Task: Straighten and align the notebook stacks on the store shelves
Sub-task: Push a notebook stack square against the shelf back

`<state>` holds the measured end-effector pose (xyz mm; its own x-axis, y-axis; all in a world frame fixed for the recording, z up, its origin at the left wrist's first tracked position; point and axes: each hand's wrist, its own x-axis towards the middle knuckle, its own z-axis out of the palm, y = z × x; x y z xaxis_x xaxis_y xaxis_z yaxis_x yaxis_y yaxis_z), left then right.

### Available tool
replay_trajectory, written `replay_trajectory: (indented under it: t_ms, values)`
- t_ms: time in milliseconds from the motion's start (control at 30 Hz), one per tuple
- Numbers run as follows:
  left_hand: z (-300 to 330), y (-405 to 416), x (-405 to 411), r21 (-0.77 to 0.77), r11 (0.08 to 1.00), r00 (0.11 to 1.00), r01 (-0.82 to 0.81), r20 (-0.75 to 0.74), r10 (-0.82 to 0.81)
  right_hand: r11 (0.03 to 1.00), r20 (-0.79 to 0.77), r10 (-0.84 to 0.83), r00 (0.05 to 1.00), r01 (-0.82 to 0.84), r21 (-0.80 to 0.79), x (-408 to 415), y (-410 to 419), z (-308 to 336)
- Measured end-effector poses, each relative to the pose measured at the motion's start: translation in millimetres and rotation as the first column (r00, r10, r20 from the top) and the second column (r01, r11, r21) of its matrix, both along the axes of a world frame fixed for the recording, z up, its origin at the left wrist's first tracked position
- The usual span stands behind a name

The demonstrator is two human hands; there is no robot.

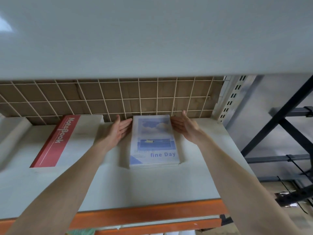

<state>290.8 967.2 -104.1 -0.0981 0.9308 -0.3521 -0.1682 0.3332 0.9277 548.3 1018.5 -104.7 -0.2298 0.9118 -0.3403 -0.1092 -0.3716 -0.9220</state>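
Pale grey shelf (152,187) is filling the lower half of the head view, with an orange beam (144,212) running along its front edge and the underside of the upper shelf (152,34) looming over the top half. Behind it a white wire grid (108,97) is standing in front of brown cardboard.

Your blue notebook stack (155,141) (cover printed "fine Day", cloud picture above) is lying flat toward the back of the shelf, right of centre, its far end reaching close to the grid. The edges at its near end are looking slightly stepped.

You are bracketing the far half of the stack with both hands. Your left hand (119,131) is standing on edge, palm facing right, fingers straight and together, fingertips touching or nearly touching the stack's left side. Your right hand (184,127) is mirroring it on the right side, palm facing left, fingers extended against the stack's edge. Neither grip is curling around anything; both are flat and unclenched.

Left of your left forearm, a red-spined notebook (55,141) lettered "NoteBook" is lying apart from the blue stack, angled against the shelf edge.

Dark metal racking (277,126) is showing at far right.
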Motion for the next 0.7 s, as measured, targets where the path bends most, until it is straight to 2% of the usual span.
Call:
replay_trajectory:
  t_ms: [233, 467, 600, 700]
  values:
    - [5.5, -1.6, 6.4, -0.001, 1.000, 0.999, 0.022, -0.049, -0.022, 0.999, 0.035, 0.019, 0.999, -0.020, 0.027, -5.0, -5.8, 3.7]
    - [8.8, -35.7, 7.8, 0.025, 1.000, 0.999, -0.009, 0.052, 0.007, 0.997, -0.063, -0.078, 0.995, 0.079, 0.003, 3.6, -35.9, 8.5]
    - [2.5, -73.0, 0.3, -0.005, 0.999, 0.997, 0.041, 0.064, -0.041, 0.998, -0.056, 0.014, 0.998, -0.018, -0.064, 21.1, -73.2, 12.5]
    - [0.2, -94.1, 1.4, -0.025, 0.999, 0.996, 0.048, 0.073, -0.046, 0.998, -0.022, 0.022, 1.000, -0.023, -0.066, 31.9, -99.6, 11.8]
